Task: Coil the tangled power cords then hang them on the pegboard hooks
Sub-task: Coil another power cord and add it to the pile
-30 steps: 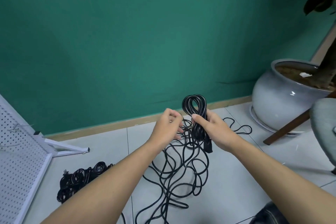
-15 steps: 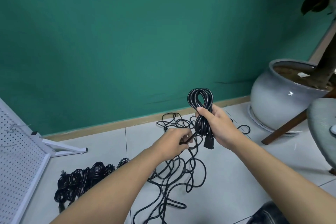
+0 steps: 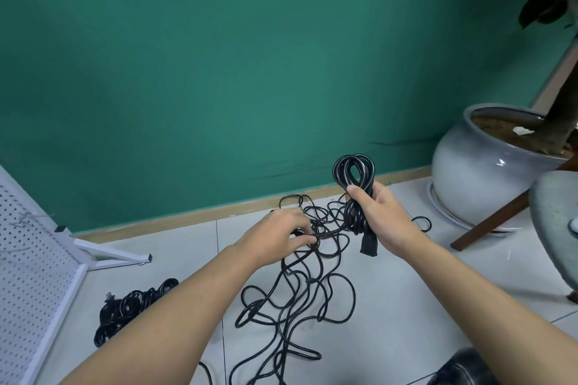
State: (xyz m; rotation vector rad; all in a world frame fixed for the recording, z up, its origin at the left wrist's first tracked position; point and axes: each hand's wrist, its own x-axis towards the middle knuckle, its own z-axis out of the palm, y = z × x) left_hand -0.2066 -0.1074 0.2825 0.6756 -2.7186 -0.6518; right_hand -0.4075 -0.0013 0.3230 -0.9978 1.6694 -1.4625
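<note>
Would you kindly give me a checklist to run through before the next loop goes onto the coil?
1. The coil is gripped firmly by the right hand: ok.
2. The left hand pinches the loose cord near the coil: ok.
3. The loose cord is free of tangles: not ok, it lies snarled on the floor.
4. The connector hangs clear below the right hand: ok.
5. The pegboard has a free hook: cannot tell.

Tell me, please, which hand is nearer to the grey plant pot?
The right. The right hand, gripping the coiled cord, is left of the grey plant pot, apart from it. The left hand is farther left, pinching the loose cord.
</note>
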